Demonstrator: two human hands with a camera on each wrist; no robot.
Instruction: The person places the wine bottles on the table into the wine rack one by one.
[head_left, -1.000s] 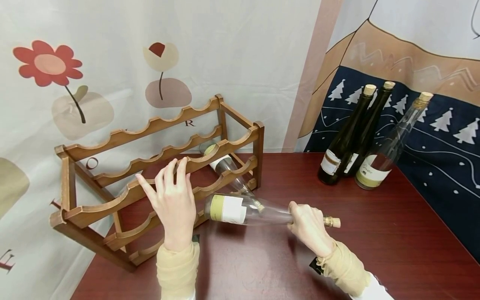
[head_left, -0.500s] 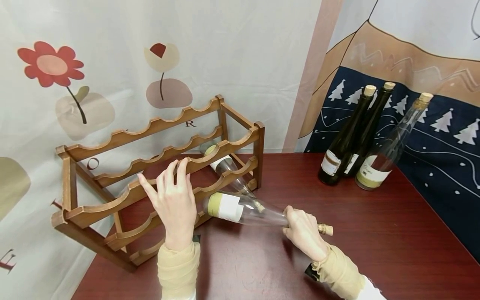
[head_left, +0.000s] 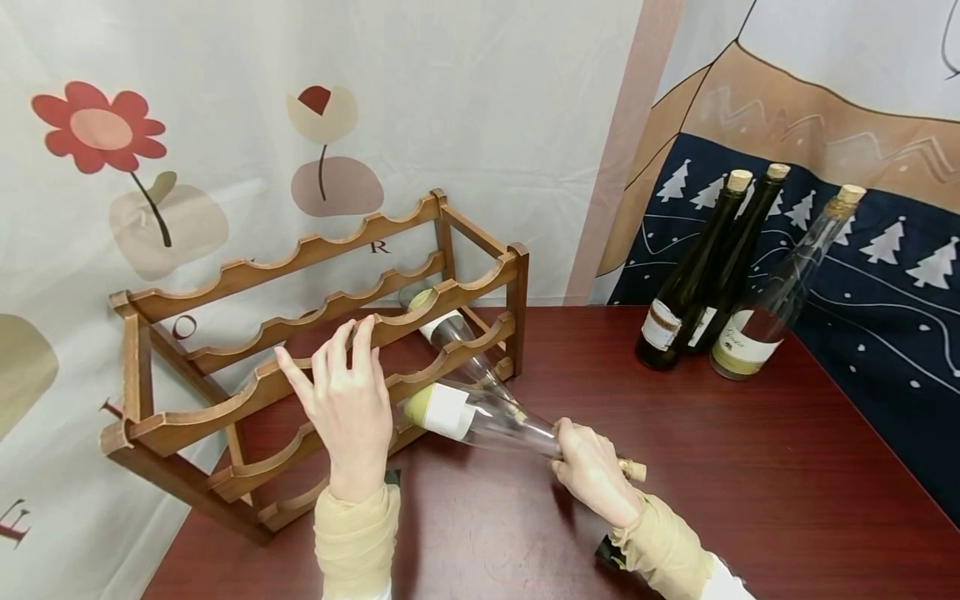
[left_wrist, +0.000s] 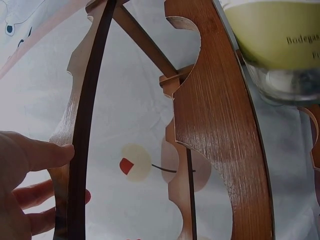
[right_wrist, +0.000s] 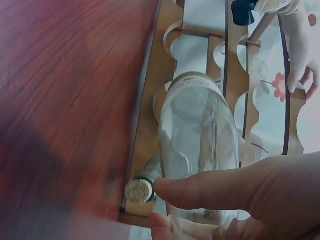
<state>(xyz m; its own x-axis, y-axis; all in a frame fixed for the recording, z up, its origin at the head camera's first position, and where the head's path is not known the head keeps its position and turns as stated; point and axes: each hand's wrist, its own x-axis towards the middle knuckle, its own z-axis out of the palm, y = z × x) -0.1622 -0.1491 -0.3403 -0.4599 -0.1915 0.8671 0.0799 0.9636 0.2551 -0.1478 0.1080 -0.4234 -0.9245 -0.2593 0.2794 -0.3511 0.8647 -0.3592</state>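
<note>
My right hand grips the neck of a clear wine bottle, its cork poking out past the fist. The bottle lies almost level, base toward the wooden wine rack. Its green-and-white labelled end overlaps the lower front rails; in the left wrist view that bottle base appears beside a rail. My left hand holds the rack's top front rail, thumb on one side and fingers on the other. Another clear bottle rests low in the rack's right end, its cork facing out in the right wrist view.
Two dark green corked bottles and a clear corked bottle stand at the back right of the red-brown table. A printed white curtain hangs right behind the rack, a navy tree-patterned cloth at the right.
My right hand has moved left, bringing the bottle's base closer into the rack's front and tilting its neck slightly nearer to me. The left hand stays on the rail.
</note>
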